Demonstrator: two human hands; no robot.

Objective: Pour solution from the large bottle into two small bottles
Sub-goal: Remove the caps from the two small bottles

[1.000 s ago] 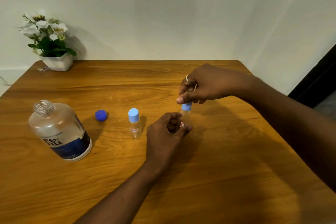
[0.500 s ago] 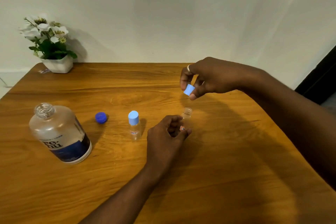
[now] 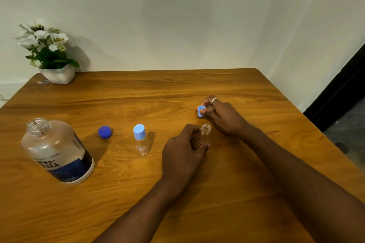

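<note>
Left hand (image 3: 182,150) grips small clear uncapped plastic bottle (image 3: 205,134); right hand (image 3: 221,116), at its 1 o'clock, pinches round light-blue cap (image 3: 200,110)

On the table (image 3: 237,193) — large bottle (image 3: 57,150) leftmost; its cap (image 3: 104,132), then capped small bottle (image 3: 141,140), then open small bottle (image 3: 205,134) rightward; plant pot (image 3: 58,75) behind.

Wooden counter (image 3: 197,89) with rounded corners against plain pale walls (image 3: 177,16); potted white flowers (image 3: 47,51) at its far left corner; dark doorway (image 3: 343,89) at right
</note>
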